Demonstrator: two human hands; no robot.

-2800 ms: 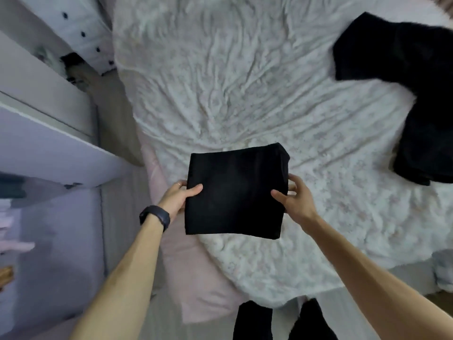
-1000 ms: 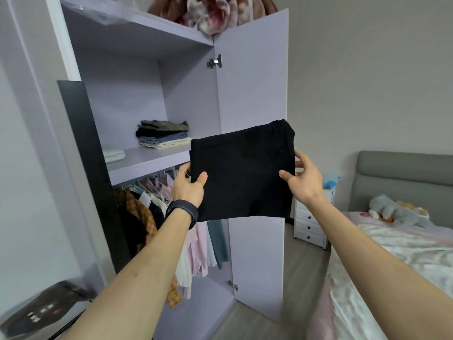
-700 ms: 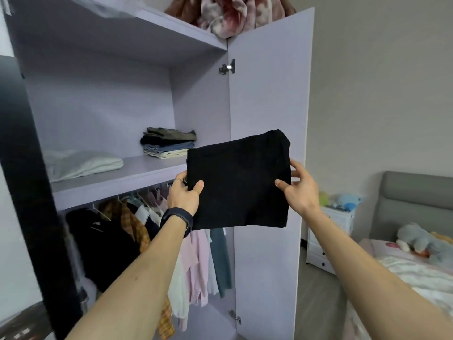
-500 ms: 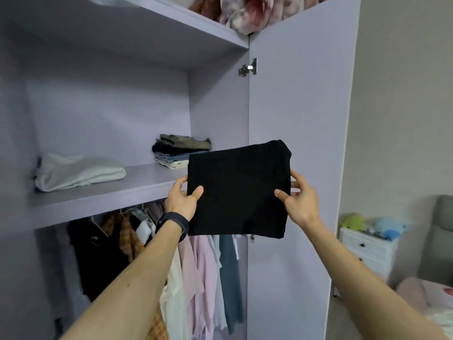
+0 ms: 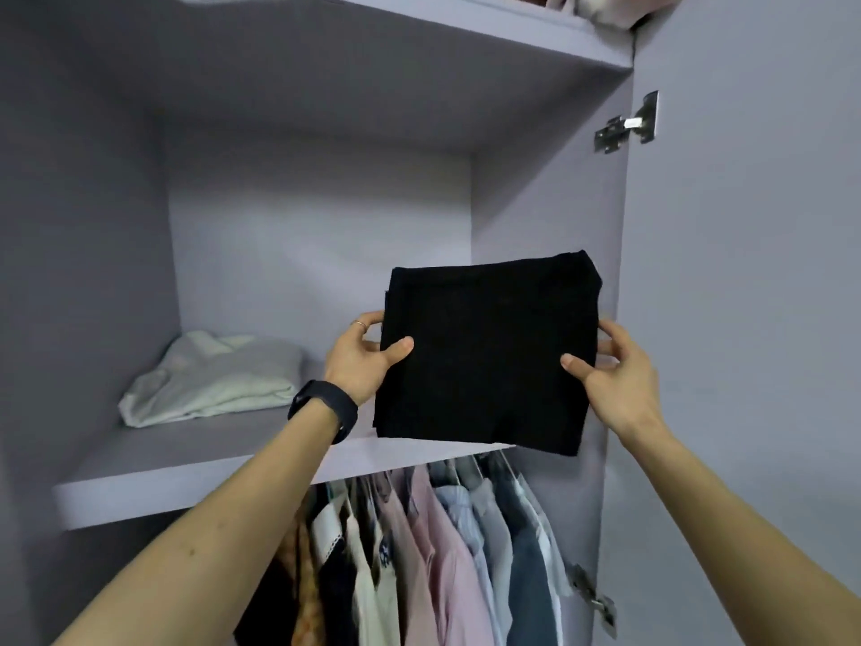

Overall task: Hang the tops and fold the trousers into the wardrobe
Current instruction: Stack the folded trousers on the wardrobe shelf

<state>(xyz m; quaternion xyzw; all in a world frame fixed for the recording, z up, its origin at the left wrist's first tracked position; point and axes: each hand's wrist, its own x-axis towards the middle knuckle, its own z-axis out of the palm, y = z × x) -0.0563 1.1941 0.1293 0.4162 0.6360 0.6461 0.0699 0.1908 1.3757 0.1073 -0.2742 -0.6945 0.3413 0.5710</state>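
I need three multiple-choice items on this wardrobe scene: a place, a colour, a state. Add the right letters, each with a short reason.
1. Where is the pale folded garment? A) on the shelf B) on a hanger C) on the floor
2. The folded trousers are: A) pink B) black C) white
3. The trousers are held by: A) one hand B) both hands C) a hanger
Answers: 1 A, it lies on the shelf board; 2 B, the cloth is black; 3 B, the left hand and the right hand each grip a side edge.
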